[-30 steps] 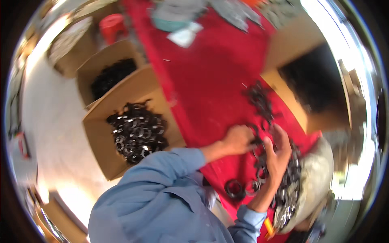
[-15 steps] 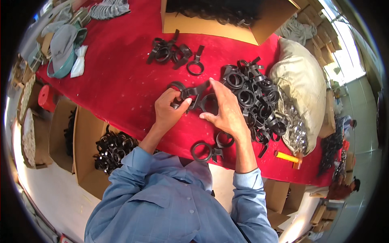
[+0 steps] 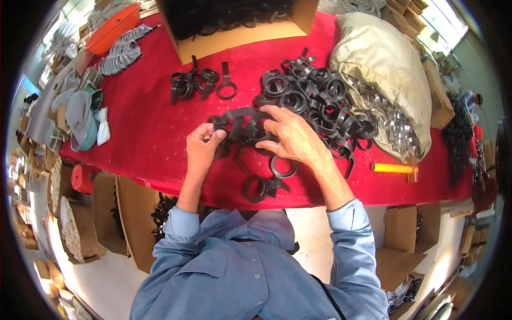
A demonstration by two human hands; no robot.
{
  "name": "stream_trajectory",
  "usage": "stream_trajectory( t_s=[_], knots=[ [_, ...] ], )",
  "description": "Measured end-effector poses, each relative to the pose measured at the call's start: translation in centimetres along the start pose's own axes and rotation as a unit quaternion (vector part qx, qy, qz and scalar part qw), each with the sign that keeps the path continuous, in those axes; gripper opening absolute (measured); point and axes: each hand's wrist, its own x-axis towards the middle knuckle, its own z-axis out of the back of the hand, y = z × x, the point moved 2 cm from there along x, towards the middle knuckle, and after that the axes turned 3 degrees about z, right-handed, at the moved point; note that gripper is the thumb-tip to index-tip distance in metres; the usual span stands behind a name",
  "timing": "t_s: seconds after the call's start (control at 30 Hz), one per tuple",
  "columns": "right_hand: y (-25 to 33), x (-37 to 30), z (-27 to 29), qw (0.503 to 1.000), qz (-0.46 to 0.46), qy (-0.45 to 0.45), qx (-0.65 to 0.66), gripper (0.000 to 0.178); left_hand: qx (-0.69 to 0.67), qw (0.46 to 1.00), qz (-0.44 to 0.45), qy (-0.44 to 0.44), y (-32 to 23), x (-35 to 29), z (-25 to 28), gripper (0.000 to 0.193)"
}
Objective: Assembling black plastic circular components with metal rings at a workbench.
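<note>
Above the red table, my left hand (image 3: 201,146) pinches a black ring-shaped part with a flat tab (image 3: 221,124) between thumb and fingers. Beside it, my right hand (image 3: 298,136) has its thumb and fingers about a black ring (image 3: 257,127), partly hidden by the fingers. The two parts lie close together or touch; I cannot tell if they are joined. Toward the table's near edge are a loose black ring (image 3: 283,167) and another ring with a tab (image 3: 256,189). A big heap of such rings (image 3: 328,88) sits just beyond my right hand.
Farther left lie a small group of black rings (image 3: 186,85) and a single tabbed ring (image 3: 226,90). An open carton (image 3: 245,37) of black parts stands at the back. A pale sack (image 3: 389,58) with clear pieces and a yellow-handled hammer (image 3: 392,168) are on the right.
The whole view has shifted, so the table's things appear moved to the left. My right hand's fingers, earlier raised at a strap's end, now rest about the ring. My left hand keeps its pinch.
</note>
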Motion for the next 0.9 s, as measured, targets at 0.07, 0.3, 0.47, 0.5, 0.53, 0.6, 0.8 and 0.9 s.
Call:
stream_trajectory(
  t_s=[0.07, 0.3, 0.47, 0.5, 0.53, 0.6, 0.8, 0.9],
  knots=[
    [0.1, -0.8, 0.5, 1.0, -0.009, 0.012, -0.02, 0.037, -0.18, 0.978, 0.102, 0.007, 0.2, -0.4, -0.2, 0.022],
    [-2.0, -4.0, 1.5, 0.909, -0.269, 0.014, 0.318, 0.033, -0.149, 0.984, 0.092, -0.045, -1.3, -1.1, 1.7, 0.018],
    [-3.1, -6.3, -0.3, 0.77, -0.3, -0.065, 0.56, 0.044, -0.124, 0.988, 0.061, -0.062, -1.4, -1.7, 2.4, 0.017],
    [-3.0, -6.4, -0.2, 0.756, -0.318, -0.073, 0.568, 0.043, -0.12, 0.99, 0.049, -0.061, -1.8, -1.9, 2.4, 0.017],
    [-3.2, -6.7, 0.0, 0.742, -0.339, -0.083, 0.573, 0.042, -0.108, 0.991, 0.042, -0.062, -2.4, -1.9, 1.8, 0.016],
    [-3.6, -7.7, 0.1, 0.736, -0.359, -0.105, 0.565, 0.043, -0.042, 0.998, 0.02, -0.034, -2.6, -1.8, 1.6, 0.015],
    [-5.8, -8.2, 0.5, 0.714, -0.393, -0.161, 0.557, 0.047, 0.004, 1.0, -0.016, 0.001, -3.3, 0.1, -1.0, 0.015],
    [-6.9, -8.2, 1.0, 0.717, -0.401, -0.163, 0.547, 0.047, -0.011, 0.999, -0.031, 0.025, -3.8, 0.9, -2.3, 0.015]
  ],
)
